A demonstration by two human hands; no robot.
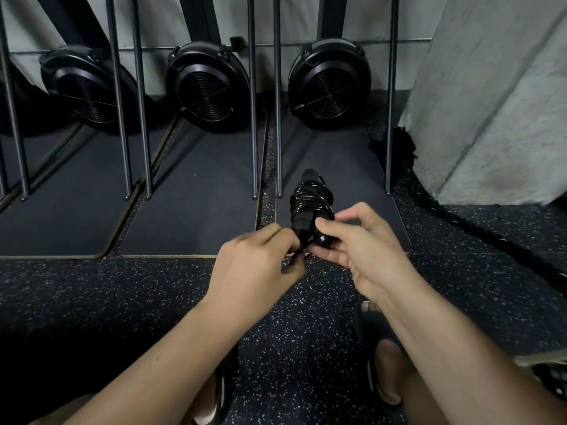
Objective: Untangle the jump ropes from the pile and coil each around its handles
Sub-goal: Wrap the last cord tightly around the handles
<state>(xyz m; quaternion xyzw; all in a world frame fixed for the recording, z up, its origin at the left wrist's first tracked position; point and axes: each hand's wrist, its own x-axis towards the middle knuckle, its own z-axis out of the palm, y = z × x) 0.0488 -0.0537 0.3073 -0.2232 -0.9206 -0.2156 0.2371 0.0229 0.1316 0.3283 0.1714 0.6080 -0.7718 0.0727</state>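
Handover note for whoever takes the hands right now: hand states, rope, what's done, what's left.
Left hand: pinches the loose cord tail just below the handles.
Right hand: grips the handles' near ends.
Jump rope: held up between both hands, with the cord mostly coiled around both handles.
Left to do: wrap or tuck the tail. No pile or other jump ropes are in view.

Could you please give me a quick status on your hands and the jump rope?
Right hand grips the handles at their near ends. Left hand pinches the loose cord tail. Jump rope mostly coiled round them. Nothing in the way.
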